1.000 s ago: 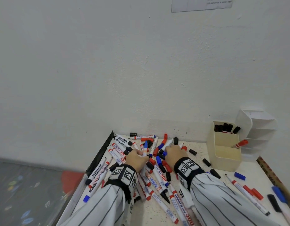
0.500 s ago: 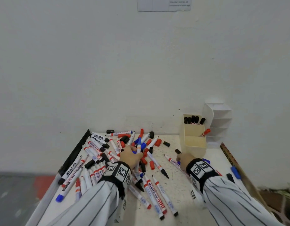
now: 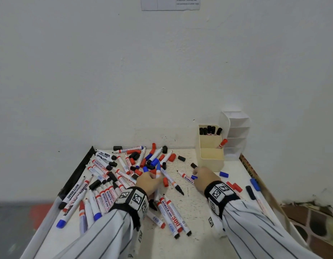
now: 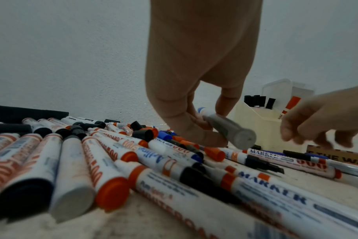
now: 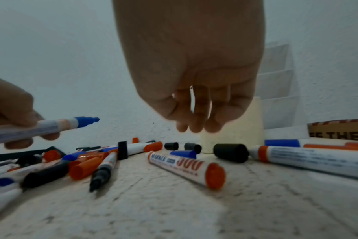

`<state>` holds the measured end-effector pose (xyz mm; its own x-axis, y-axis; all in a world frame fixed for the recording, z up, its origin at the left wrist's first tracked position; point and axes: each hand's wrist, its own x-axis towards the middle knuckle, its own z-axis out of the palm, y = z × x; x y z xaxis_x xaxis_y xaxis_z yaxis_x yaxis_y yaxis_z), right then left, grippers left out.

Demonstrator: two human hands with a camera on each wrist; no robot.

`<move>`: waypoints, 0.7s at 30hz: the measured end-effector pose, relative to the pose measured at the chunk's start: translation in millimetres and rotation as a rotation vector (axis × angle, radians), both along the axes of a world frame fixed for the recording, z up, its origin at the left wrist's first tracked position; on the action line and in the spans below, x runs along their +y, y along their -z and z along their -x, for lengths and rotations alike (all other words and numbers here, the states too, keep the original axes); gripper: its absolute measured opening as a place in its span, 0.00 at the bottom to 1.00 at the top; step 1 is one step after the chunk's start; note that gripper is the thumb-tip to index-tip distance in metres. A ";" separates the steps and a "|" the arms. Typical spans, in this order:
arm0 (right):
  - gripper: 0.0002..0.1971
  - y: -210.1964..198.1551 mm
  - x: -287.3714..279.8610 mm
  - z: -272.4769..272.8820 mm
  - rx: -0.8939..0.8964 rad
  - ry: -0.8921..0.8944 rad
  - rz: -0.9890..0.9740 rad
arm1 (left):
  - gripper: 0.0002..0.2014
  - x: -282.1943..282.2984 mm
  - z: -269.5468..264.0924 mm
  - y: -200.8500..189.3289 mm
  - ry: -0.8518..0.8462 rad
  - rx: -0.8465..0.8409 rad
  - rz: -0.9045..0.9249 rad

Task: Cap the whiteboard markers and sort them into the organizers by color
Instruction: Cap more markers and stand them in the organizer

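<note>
Right hand is now reaching down, fingers loose, over a blue cap; left hand is gripping an uncapped blue marker.

Speckled white desk. On it: scattered whiteboard markers, loose caps, cream organizer and white organizer at the far right, against the wall.

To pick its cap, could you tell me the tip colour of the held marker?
Blue; the marker shows best in the right wrist view.
</note>
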<state>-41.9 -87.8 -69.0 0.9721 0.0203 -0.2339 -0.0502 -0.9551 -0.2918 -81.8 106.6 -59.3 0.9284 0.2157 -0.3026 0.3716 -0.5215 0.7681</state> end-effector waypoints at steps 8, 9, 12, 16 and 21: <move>0.17 -13.4 -75.6 8.8 -0.009 0.346 0.208 | 0.07 -27.4 2.9 0.6 0.058 0.013 0.031; 0.19 -12.5 -85.5 12.5 0.004 0.390 0.253 | 0.07 -31.8 3.1 0.4 0.073 0.009 0.030; 0.18 0.1 -110.1 20.0 -0.005 0.500 0.301 | 0.08 -45.0 2.6 -0.2 0.122 -0.009 0.018; 0.18 12.3 -119.1 20.1 -0.052 0.497 0.236 | 0.07 -59.4 0.5 -1.2 0.166 0.013 -0.004; 0.19 17.8 -124.7 16.1 -0.036 0.494 0.130 | 0.09 -70.6 3.9 -3.5 0.204 0.022 0.012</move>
<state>-57.9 -212.5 -86.8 0.8658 -0.4708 -0.1697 -0.4970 -0.8484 -0.1820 -85.7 36.0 -55.8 0.9457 0.0203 -0.3244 0.2758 -0.5781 0.7679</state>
